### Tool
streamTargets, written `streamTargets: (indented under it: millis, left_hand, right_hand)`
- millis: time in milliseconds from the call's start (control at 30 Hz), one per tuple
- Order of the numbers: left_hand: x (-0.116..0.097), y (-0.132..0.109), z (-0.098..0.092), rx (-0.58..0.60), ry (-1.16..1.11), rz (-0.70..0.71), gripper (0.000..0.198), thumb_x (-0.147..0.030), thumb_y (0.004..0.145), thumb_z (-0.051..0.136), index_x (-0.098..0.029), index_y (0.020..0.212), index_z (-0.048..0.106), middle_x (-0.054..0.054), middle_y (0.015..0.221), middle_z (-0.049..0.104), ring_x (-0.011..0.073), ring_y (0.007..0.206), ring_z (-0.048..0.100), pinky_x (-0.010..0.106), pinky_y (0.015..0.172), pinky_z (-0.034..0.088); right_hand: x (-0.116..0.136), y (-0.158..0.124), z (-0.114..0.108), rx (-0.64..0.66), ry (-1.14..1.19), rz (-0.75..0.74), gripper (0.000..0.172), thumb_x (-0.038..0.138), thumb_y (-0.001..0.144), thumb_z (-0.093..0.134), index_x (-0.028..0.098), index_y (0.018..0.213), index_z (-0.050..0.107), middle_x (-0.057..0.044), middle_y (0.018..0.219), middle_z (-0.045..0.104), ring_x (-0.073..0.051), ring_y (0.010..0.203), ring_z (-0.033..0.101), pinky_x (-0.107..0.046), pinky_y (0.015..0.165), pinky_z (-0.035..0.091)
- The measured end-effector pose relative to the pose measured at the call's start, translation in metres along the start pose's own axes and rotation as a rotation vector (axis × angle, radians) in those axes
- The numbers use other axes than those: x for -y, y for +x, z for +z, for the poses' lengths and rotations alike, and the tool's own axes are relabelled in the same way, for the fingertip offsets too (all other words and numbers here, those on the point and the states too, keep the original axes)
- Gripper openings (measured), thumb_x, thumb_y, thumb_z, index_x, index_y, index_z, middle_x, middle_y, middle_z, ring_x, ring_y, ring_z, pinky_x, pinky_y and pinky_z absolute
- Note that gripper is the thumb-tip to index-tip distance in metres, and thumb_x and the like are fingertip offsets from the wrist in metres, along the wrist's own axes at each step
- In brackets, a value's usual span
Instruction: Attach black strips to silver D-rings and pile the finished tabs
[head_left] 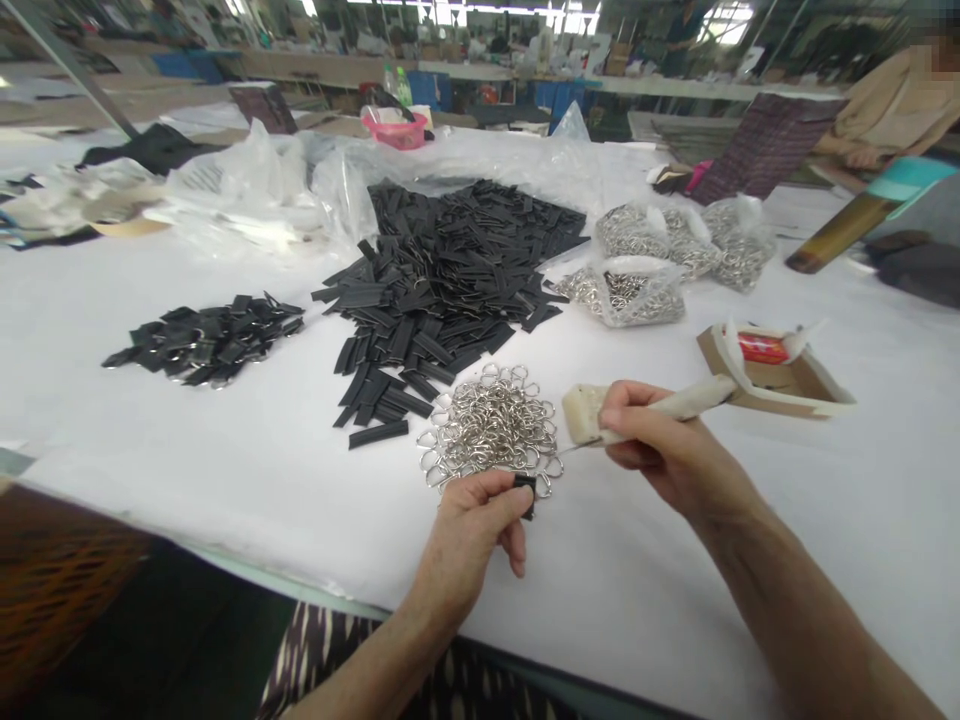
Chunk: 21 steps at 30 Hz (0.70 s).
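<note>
My left hand (474, 525) is closed in a pinch on a small black strap piece (526, 492) at the near edge of a heap of metal D-rings (491, 425). My right hand (660, 440) grips a cream-coloured brush (592, 412) by its wrapped handle, the brush head pointing left toward the rings. A large pile of black straps (442, 280) lies just beyond the rings. A smaller pile of black pieces with rings (206, 338) lies to the left.
Clear bags of metal rings (660, 265) sit at the back right. An open cardboard box with a red tube (772, 370) lies right of my hand. Plastic bags (255, 195) are heaped at the back left. A person (892, 110) sits far right.
</note>
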<state>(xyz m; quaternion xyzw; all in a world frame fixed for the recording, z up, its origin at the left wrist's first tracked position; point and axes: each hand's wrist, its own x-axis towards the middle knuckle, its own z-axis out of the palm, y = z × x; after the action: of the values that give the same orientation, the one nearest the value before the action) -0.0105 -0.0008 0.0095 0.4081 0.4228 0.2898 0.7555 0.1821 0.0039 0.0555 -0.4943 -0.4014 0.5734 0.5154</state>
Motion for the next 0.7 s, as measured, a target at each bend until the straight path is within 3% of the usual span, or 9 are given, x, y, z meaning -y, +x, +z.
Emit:
streamTargets:
  millis: [167, 400, 700]
  left_hand:
    - [0.005, 0.0, -0.004, -0.024, -0.005, 0.02, 0.021, -0.03, 0.077, 0.057, -0.014, 0.064, 0.055, -0.002, 0.039, 0.047, 0.0086, 0.035, 0.038, 0.021, 0.041, 0.029]
    - [0.005, -0.004, -0.008, -0.076, 0.065, 0.061, 0.023, -0.031, 0.079, 0.057, -0.015, 0.062, 0.054, -0.003, 0.038, 0.045, 0.0081, 0.038, 0.034, 0.023, 0.047, 0.025]
    - [0.009, -0.006, -0.012, -0.113, 0.002, 0.078, 0.021, -0.027, 0.077, 0.058, -0.015, 0.06, 0.053, -0.003, 0.037, 0.044, 0.0073, 0.037, 0.033, 0.022, 0.043, 0.024]
  right_hand:
    - [0.013, -0.002, -0.011, -0.078, 0.038, -0.055, 0.023, 0.025, 0.068, 0.064, 0.018, 0.055, 0.046, 0.006, 0.044, 0.029, -0.007, 0.043, 0.018, -0.025, 0.044, 0.009]
    - [0.004, -0.002, -0.002, -0.07, 0.005, -0.08, 0.024, 0.03, 0.071, 0.063, 0.019, 0.06, 0.046, 0.006, 0.045, 0.031, -0.008, 0.043, 0.019, -0.026, 0.045, 0.011]
    - [-0.002, -0.01, 0.007, -0.106, -0.553, -0.254, 0.013, 0.031, 0.077, 0.063, 0.021, 0.073, 0.056, 0.002, 0.061, 0.049, -0.013, 0.055, 0.04, -0.026, 0.047, 0.025]
